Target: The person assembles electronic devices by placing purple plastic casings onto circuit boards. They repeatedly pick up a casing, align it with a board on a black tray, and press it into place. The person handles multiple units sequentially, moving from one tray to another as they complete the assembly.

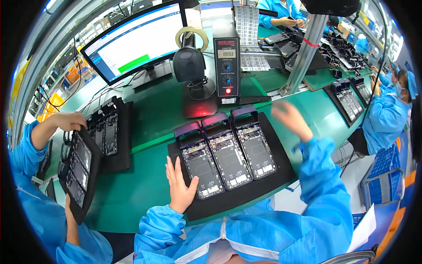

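Three opened handheld device housings lie side by side on a black mat [228, 207] in front of me, dark-framed, with circuit boards showing and a raised loop-like lid at each far end. My left hand [179, 185] has its fingers spread against the near left edge of the left housing [201, 165], thumb over its lower corner. The middle housing [229, 156] and right housing [256, 149] are untouched. Beyond the mat's right side, my right hand [291, 119] is raised over the green bench; motion smears its fingers, and I can make out nothing held in it.
A barcode scanner on a stand [190, 66], a tape roll [201, 33], a label dispenser [227, 70] and a monitor [136, 39] stand behind the mat. At left, a co-worker's hands hold a tilted mat of similar housings [79, 171]. A metal post [303, 57] rises at right.
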`<state>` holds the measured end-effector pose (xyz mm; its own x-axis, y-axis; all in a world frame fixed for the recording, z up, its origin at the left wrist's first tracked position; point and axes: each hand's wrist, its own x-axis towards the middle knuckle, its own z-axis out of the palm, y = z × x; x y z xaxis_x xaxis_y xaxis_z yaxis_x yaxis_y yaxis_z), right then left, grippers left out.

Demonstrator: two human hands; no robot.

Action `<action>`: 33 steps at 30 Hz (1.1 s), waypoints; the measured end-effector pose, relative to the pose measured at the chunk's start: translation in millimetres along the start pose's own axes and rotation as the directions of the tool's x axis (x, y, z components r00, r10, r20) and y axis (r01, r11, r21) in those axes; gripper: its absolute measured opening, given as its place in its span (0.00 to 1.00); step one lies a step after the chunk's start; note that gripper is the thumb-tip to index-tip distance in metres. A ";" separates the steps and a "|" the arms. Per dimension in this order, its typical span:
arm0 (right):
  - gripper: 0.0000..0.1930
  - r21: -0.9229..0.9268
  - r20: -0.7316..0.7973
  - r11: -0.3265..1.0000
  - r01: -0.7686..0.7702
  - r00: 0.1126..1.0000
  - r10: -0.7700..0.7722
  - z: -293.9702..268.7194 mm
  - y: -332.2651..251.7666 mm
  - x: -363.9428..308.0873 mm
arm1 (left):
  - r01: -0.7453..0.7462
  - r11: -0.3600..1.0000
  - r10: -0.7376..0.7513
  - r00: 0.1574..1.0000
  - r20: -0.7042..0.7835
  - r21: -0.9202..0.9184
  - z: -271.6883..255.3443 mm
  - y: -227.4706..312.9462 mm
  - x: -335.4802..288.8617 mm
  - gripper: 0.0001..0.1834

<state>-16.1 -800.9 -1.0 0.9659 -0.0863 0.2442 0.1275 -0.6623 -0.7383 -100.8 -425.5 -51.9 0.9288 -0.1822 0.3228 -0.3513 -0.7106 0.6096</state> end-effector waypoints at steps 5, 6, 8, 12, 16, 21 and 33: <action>0.26 0.609 -0.128 0.747 -0.266 0.897 0.423 4.1 -22.4 88.6 | -0.091 0.948 0.082 0.996 -0.040 -0.305 1.0 24.1 -1.7 0.40; 0.24 0.654 -0.117 0.701 -0.285 0.877 0.465 13.3 -24.7 98.6 | 0.048 0.839 -0.060 0.998 -0.006 -0.542 2.8 28.5 -1.2 0.39; 0.21 0.586 -0.316 0.796 -0.152 0.861 0.398 26.4 -5.3 112.0 | 0.198 0.554 -0.264 0.963 0.055 -0.809 5.4 27.1 4.2 0.40; 0.12 0.706 -0.493 0.704 0.080 0.769 0.408 45.3 -11.5 113.6 | 0.400 -0.008 -0.461 0.812 0.359 -0.916 -7.5 12.8 23.0 0.33; 0.12 0.776 -0.442 0.583 0.241 0.868 0.228 96.8 -86.1 82.6 | 0.713 0.174 -0.315 0.694 0.648 -0.679 -0.4 6.0 30.4 0.19; 0.09 0.548 -0.024 0.825 0.137 0.989 -0.148 151.2 -81.0 84.0 | 0.510 -0.101 -0.153 0.840 0.520 -0.854 -8.1 17.7 38.1 0.21; 0.10 0.851 -0.382 0.337 0.403 0.915 -0.131 61.5 -122.2 50.7 | -0.051 -0.312 -0.461 0.881 0.104 -0.949 -2.1 12.1 177.2 0.09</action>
<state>31.2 -678.6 63.0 0.7811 -0.2765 0.5598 0.6240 0.3754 -0.6854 59.3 -464.9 14.2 0.9927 0.0964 -0.0720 -0.0503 0.8758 0.4801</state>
